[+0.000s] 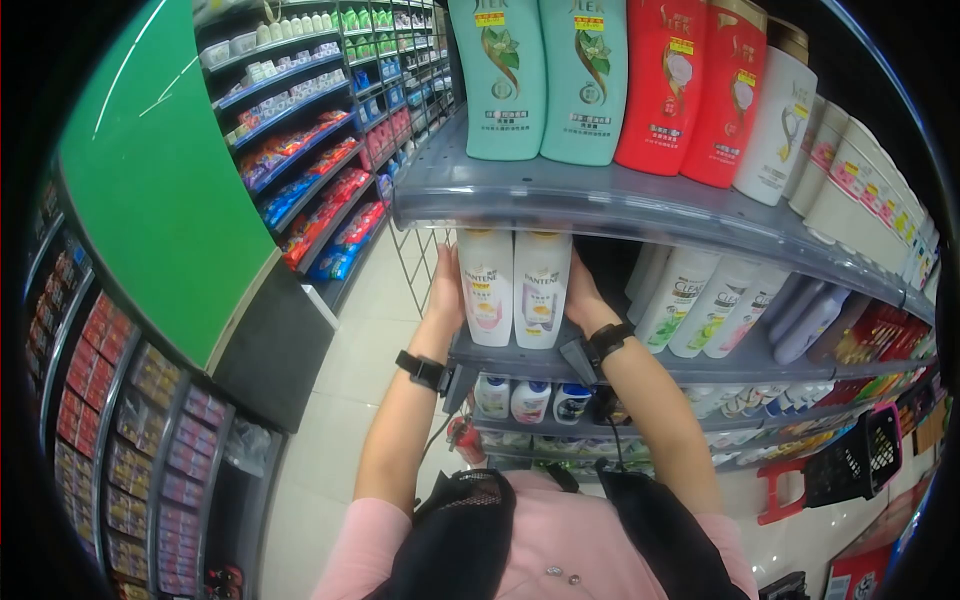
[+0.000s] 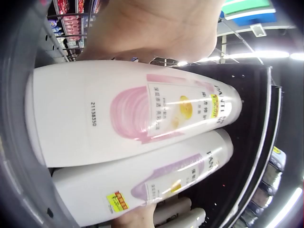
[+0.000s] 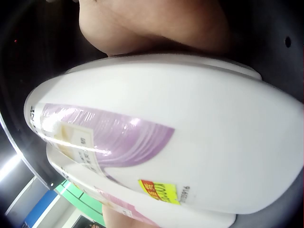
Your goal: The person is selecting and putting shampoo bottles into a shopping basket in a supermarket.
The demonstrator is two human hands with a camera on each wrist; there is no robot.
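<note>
Two white Pantene bottles stand upright side by side at the front of the lower shelf (image 1: 640, 362). The left bottle (image 1: 487, 310) has a pink swirl on its label; the right bottle (image 1: 541, 310) has a purple one. My left hand (image 1: 446, 285) lies along the outer side of the pink-marked bottle. Against the outer side of the purple-marked bottle rests my right hand (image 1: 585, 292). Both hands flank the pair, and the bottles hide part of the fingers. In the right wrist view, the purple-marked bottle (image 3: 223, 133) carries a yellow price sticker (image 3: 160, 192).
Above the hands juts an upper shelf edge (image 1: 600, 205) bearing green bottles (image 1: 500, 80) and red bottles (image 1: 660, 90). White Clear bottles (image 1: 682, 300) stand right of my right hand. More bottles (image 1: 530, 402) line the shelf below. A black basket (image 1: 850, 465) is at the right.
</note>
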